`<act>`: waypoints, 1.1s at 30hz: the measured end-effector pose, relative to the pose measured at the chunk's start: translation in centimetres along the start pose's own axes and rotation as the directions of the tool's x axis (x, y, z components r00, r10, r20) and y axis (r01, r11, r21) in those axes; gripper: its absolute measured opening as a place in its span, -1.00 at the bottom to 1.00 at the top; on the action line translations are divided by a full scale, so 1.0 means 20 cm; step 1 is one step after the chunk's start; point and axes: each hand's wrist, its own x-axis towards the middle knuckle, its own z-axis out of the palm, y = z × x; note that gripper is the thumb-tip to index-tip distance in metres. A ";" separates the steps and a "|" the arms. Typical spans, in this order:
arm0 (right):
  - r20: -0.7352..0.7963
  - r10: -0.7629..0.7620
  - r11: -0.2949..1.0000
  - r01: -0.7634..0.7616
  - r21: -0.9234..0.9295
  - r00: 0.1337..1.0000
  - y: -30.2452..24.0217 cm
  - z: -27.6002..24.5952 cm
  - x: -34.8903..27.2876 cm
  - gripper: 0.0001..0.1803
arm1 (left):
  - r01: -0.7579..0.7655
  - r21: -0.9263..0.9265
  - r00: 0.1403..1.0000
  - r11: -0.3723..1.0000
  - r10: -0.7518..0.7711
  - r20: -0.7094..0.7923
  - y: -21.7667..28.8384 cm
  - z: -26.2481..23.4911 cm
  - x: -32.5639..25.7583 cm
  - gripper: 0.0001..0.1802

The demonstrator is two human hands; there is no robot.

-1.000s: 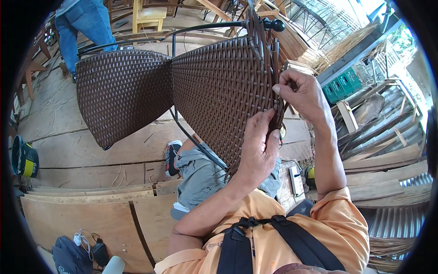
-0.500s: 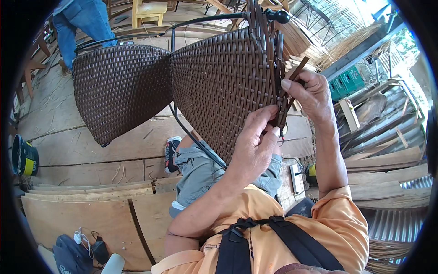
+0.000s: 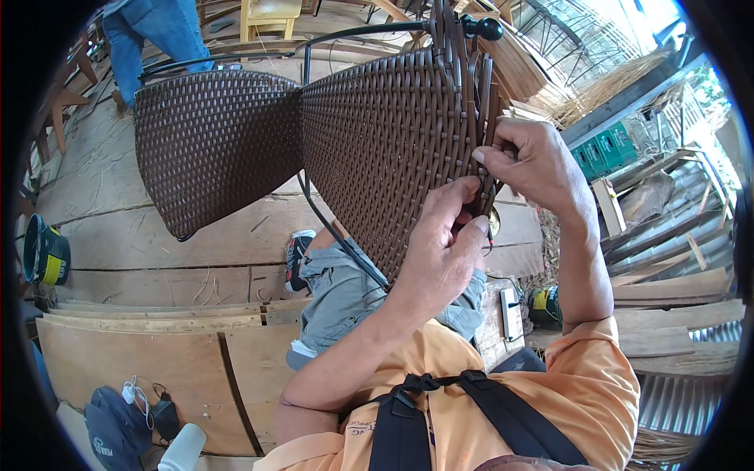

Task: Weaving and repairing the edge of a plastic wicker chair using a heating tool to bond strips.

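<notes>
A dark brown woven chair [image 3: 377,133] stands in front of me, its two curved panels fixed to a black metal frame [image 3: 361,33]. Flat brown weaving strips [image 3: 485,94] run along the right edge of the nearer panel, several with loose ends near the top. My left hand [image 3: 444,247] is closed round the lower part of this edge, fingertips on the weave and thumb on the outer side. Just above it, my right hand [image 3: 538,161] pinches at the edge strips with thumb and curled forefinger. The strip in that pinch is mostly hidden by the fingers.
A person in blue jeans [image 3: 157,35] stands at the far left, near a yellow wooden stool [image 3: 271,17]. A dark bucket [image 3: 45,250] sits at the left. Green crates [image 3: 603,151] and stacked planks [image 3: 675,290] lie to the right. A white power strip [image 3: 511,314] rests beside my leg.
My right hand has turned and come in against the panel's edge; the strip end that stuck up from its fingers no longer shows. My left hand keeps its hold.
</notes>
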 end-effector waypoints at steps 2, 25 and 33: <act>0.038 0.000 1.000 -0.001 0.023 0.999 0.01 0.00 0.02 -0.73 | 0.055 -0.149 0.998 0.987 -0.054 0.009 0.00 0.00 0.00 -0.59; 0.114 -0.279 0.780 0.156 0.606 0.953 0.24 0.02 0.14 -0.85 | 0.119 0.035 0.990 0.992 -0.121 0.067 0.08 -0.11 0.08 -0.65; 0.110 -0.240 0.770 0.120 0.627 0.964 0.27 0.04 0.14 -0.84 | 0.198 0.004 0.977 0.980 -0.198 0.083 0.10 -0.13 0.09 -0.67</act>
